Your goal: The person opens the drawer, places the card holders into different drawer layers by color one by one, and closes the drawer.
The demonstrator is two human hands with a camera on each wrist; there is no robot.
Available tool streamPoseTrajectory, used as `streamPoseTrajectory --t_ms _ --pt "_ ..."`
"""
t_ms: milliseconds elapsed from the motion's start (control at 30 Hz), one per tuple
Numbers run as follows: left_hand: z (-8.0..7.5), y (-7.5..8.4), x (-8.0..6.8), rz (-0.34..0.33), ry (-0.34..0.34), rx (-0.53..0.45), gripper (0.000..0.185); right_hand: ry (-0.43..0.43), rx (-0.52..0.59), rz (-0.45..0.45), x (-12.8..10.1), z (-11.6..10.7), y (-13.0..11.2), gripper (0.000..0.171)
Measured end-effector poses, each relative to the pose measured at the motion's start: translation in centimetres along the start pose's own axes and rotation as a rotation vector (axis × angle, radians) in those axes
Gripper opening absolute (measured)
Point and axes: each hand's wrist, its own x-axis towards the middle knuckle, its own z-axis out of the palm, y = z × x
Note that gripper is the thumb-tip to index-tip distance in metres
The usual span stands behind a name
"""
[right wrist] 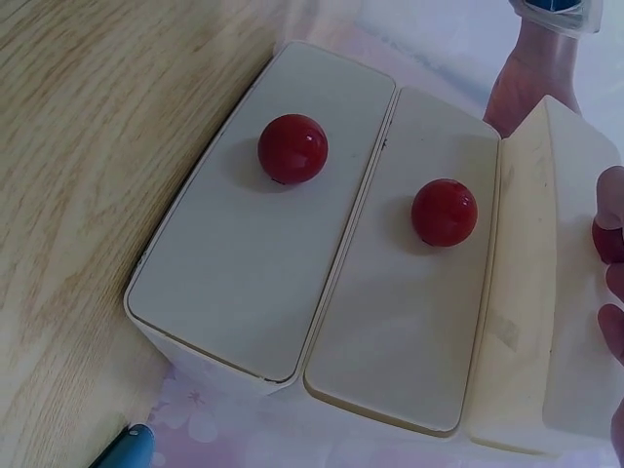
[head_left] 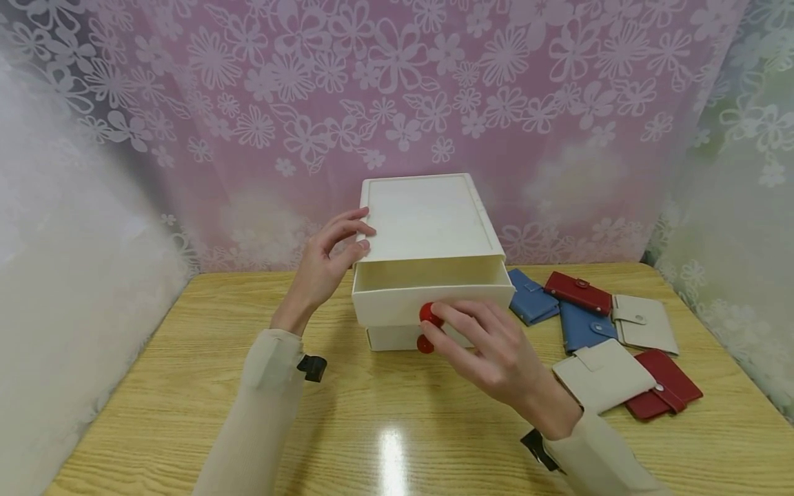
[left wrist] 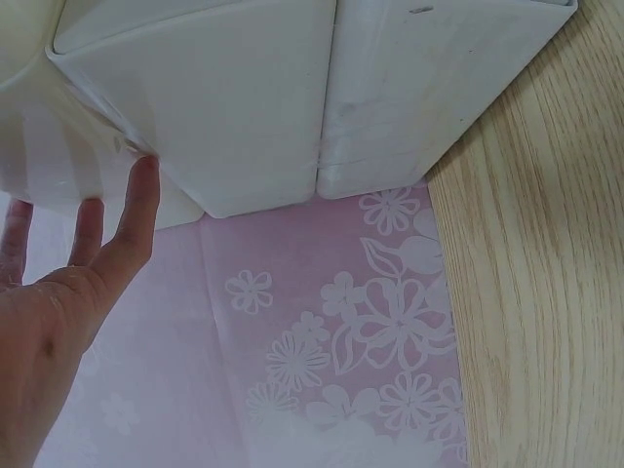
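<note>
**Top drawer part open, both hands on the drawer box**

Box (head_left: 428, 220): white plastic, stands on the wooden table (head_left: 186, 413) against the floral curtain (head_left: 397, 89). The right wrist view shows three drawer fronts stacked, each with a red knob. In the head view only the top drawer (head_left: 428, 286) and one lower front are seen; the rest is hidden behind the right hand.

Top drawer: pulled partway out toward the person, inside white, nothing visible in the part that shows. Its front overhangs the lower drawers.

Right hand (head_left: 490, 351): at the front of the top drawer. Fingertips reach the top knob (head_left: 429, 314); fingers curled about it, thumb side below. The right wrist view shows fingertips closed on a red knob at the frame's right edge. Lower knob (head_left: 425, 344) sits just under, untouched. In the right wrist view the two lower knobs (right wrist: 292, 148) (right wrist: 444, 212) stand free on shut fronts.

Left hand (head_left: 325, 265): on the box's left upper edge. Fingers nearly straight and slightly spread, tips pressing the side and top rim; nothing gripped. The left wrist view confirms it: fingers (left wrist: 132, 219) extended, tips touching the white wall.

Wallets (head_left: 611, 331): six, lying on the table right of the box, loosely bunched, some overlapping. Two blue, two red, two cream, snap tabs closed. The nearest blue one (head_left: 532, 296) lies just beside the box's right side
</note>
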Motion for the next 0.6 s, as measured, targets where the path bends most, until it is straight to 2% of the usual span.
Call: streamPoseTrajectory --t_ms 333,600 --pt "-0.02 0.13 0.03 -0.001 -0.001 0.0 0.025 0.041 0.006 -0.027 0.31 -0.29 -0.34 0.019" --pt "0.02 0.3 -0.04 -0.009 -0.001 0.006 0.025 0.017 0.001 -0.012 0.19 -0.69 -0.65 0.021"
